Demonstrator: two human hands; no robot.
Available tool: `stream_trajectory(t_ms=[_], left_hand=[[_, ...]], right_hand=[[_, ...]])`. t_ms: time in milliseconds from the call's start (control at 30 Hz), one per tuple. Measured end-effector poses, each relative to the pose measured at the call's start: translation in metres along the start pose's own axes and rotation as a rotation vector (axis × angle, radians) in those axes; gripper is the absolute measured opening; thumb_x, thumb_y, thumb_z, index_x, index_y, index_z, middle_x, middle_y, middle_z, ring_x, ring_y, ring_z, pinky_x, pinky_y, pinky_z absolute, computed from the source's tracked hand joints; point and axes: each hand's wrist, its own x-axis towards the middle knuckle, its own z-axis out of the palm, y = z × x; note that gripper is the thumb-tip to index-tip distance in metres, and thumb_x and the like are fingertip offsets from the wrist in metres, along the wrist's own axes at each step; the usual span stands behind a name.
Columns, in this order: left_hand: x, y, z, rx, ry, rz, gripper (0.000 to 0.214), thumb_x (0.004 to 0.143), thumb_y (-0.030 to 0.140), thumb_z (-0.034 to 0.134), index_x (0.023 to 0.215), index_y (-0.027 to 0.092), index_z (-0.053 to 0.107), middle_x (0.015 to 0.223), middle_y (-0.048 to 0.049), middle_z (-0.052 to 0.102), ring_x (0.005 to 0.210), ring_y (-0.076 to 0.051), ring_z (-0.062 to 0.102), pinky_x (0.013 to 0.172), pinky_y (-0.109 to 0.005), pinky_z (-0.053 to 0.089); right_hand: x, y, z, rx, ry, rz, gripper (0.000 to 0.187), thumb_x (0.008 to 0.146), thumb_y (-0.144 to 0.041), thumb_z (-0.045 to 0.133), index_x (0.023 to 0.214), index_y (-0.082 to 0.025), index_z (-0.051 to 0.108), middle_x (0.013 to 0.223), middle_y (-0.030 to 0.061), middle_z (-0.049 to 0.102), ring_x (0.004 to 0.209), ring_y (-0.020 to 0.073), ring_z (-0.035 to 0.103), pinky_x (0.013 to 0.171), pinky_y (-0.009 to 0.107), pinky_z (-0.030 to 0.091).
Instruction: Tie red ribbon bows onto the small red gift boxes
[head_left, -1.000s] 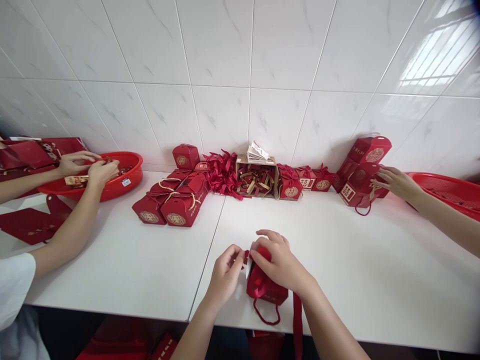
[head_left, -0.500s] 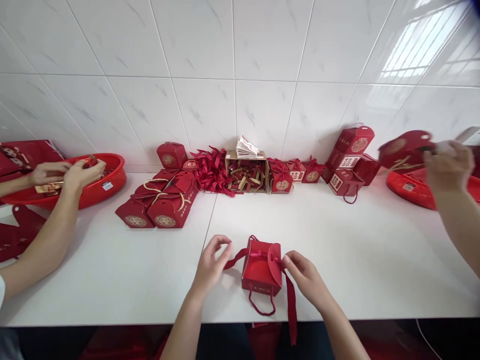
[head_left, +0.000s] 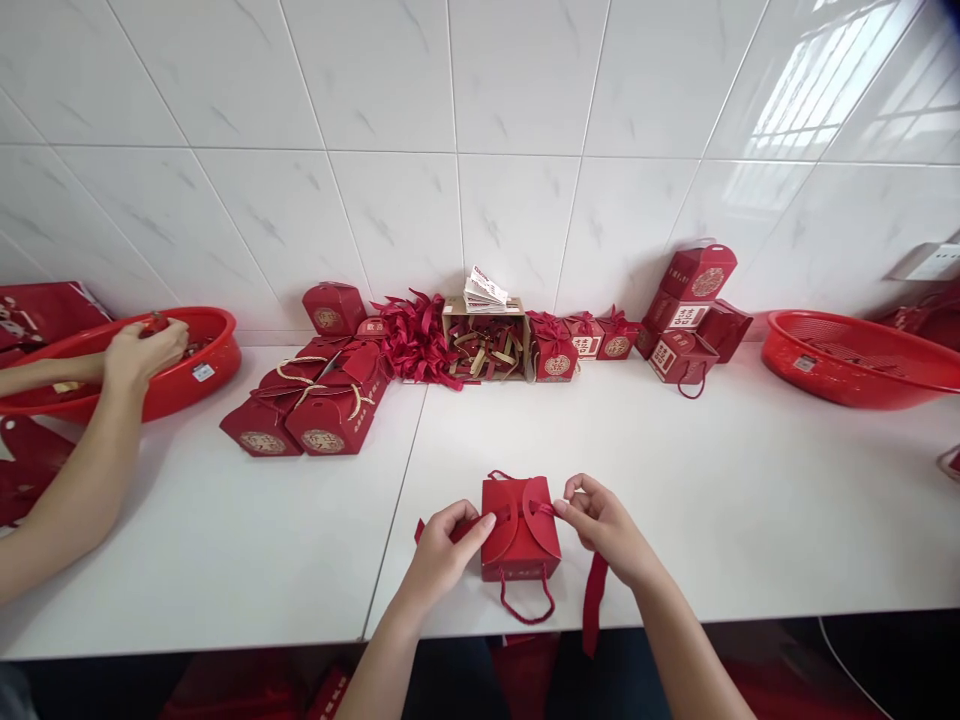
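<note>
One ribbon [head_left: 594,603], clamped in the grip of left hand [head_left: 445,545] and right hand [head_left: 606,525], crosses a box [head_left: 520,548] on the desk [head_left: 720,500].

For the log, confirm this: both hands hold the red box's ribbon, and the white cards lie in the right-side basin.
Not the basin: the head view shows the white cards atop the cardboard box. The left hand and right hand hold the ribbon on the red box.

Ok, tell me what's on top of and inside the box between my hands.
A red ribbon crosses the curved flaps on top of the box. Those flaps cover the inside, so any contents cannot be seen.
</note>
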Motion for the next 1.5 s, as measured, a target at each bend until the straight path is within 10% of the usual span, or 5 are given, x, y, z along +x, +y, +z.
stream_trajectory(t_ms=[500,1033,1300,1500], left_hand=[[0.010,0.026,-0.019,-0.034,0.086,-0.002,0.045,0.078,0.050,0.061,0.057,0.020,0.037,0.059,0.0055,0.027,0.056,-0.010,0.024,0.051,-0.023,0.023],[0.022,-0.019,-0.008,0.006,0.031,-0.025,0.048,0.083,0.059,0.051,0.058,0.020,0.040,0.059,0.0036,0.039,0.058,-0.013,0.039,0.057,-0.025,0.033],[0.004,-0.038,-0.002,0.336,0.723,0.423,0.016,0.085,0.035,0.057,0.090,0.022,0.050,0.101,-0.0078,0.055,0.100,-0.024,0.051,0.085,-0.037,0.041],[-0.017,-0.037,-0.001,0.629,0.292,0.319,0.025,0.088,0.029,0.051,0.069,0.022,0.066,0.069,-0.0041,0.055,0.071,-0.020,0.054,0.068,-0.033,0.043]], right_hand=[[0.008,-0.022,-0.011,-0.562,0.205,-0.198,0.047,0.085,-0.057,0.052,0.057,-0.020,0.050,0.053,-0.0031,0.036,0.050,0.0112,0.032,0.047,0.028,0.029],[0.024,0.023,-0.016,-0.443,0.065,-0.077,0.053,0.076,-0.059,0.061,0.052,-0.021,0.034,0.053,-0.0065,0.025,0.052,0.0092,0.023,0.049,0.025,0.021],[-0.008,0.016,-0.016,-0.536,0.573,-0.479,0.025,0.081,-0.045,0.063,0.076,-0.021,0.059,0.088,0.0071,0.059,0.082,0.0210,0.054,0.070,0.032,0.043],[-0.034,0.017,-0.005,-0.440,0.219,-0.210,0.047,0.092,-0.047,0.048,0.057,-0.019,0.060,0.057,0.0011,0.050,0.054,0.0142,0.047,0.055,0.028,0.036]])
